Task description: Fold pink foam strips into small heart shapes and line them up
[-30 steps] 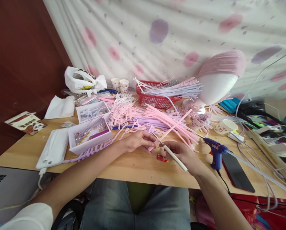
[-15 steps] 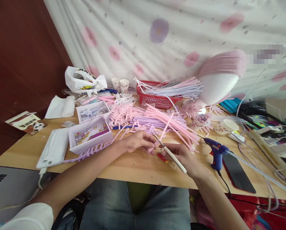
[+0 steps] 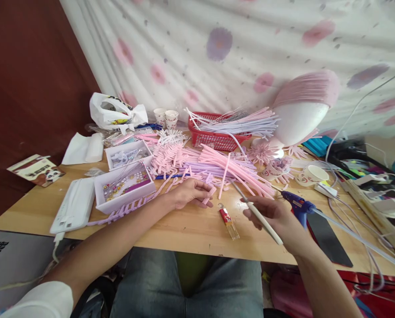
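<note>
My left hand (image 3: pixel 193 193) is closed on short pink pipe cleaner pieces (image 3: pixel 209 196), held just above the table. My right hand (image 3: pixel 277 220) grips a pair of white-handled scissors (image 3: pixel 262 219), seen edge-on, with the metal blades pointing up and to the left. A single pink pipe cleaner (image 3: pixel 224 176) lies apart, between the hands and against the bundle of long pink pipe cleaners (image 3: pixel 237 170). On the wood between my hands rests a lighter (image 3: pixel 229 223) with a red band. Cut pink pieces (image 3: pixel 167 158) are heaped beyond my left hand.
Left stand white boxes of beads and trinkets (image 3: pixel 126 201) and a white power bank (image 3: pixel 74 205). At the back are a red basket (image 3: pixel 214 140) of stems and a mannequin head (image 3: pixel 298 121). A blue glue gun (image 3: pixel 298 205), a phone (image 3: pixel 330 240) and cables lie right.
My right hand has moved right with the scissors, away from my left hand. The pink pipe cleaner now lies loose on the table, and the lighter has come into full view.
</note>
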Demonstrator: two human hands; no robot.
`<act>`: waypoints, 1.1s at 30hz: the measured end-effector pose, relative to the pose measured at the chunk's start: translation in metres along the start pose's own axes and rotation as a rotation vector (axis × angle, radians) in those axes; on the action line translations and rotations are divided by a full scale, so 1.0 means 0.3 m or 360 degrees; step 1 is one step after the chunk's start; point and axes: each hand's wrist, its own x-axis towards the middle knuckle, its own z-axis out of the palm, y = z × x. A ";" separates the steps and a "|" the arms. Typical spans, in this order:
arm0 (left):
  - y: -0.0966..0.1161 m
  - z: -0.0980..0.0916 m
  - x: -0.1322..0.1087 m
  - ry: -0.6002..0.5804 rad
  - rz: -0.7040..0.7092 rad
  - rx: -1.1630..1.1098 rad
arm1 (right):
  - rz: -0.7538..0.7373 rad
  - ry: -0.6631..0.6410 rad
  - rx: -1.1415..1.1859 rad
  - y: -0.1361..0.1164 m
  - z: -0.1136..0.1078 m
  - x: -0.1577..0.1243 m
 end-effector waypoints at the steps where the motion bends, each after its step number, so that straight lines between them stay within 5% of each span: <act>1: 0.000 -0.002 0.004 0.0053 0.0017 -0.0011 | 0.0069 0.0191 -0.0231 0.006 -0.011 -0.005; 3: -0.001 -0.005 0.011 0.0137 0.0038 -0.0021 | 0.0211 0.0503 -0.0749 0.015 -0.015 -0.007; 5: 0.000 -0.008 0.016 0.0191 0.0053 -0.0034 | 0.0324 0.0578 -0.1177 0.021 -0.001 0.002; 9: 0.005 -0.007 0.015 0.0243 0.0106 -0.0081 | 0.0420 0.0389 -0.1572 0.026 0.027 0.029; 14: 0.009 -0.001 0.008 0.0254 0.0178 -0.0087 | 0.0401 0.0125 -0.1619 -0.019 -0.015 0.040; 20: 0.006 -0.004 0.015 0.0244 0.0193 -0.0076 | 0.0102 0.0512 -0.1054 -0.119 0.033 0.173; 27: 0.002 -0.002 0.018 0.0255 0.0158 -0.0083 | 0.0101 0.0452 -0.0654 -0.066 0.139 0.345; 33: -0.006 -0.005 0.024 0.0198 0.0195 -0.0062 | -0.0022 0.0262 0.0513 -0.101 0.169 0.316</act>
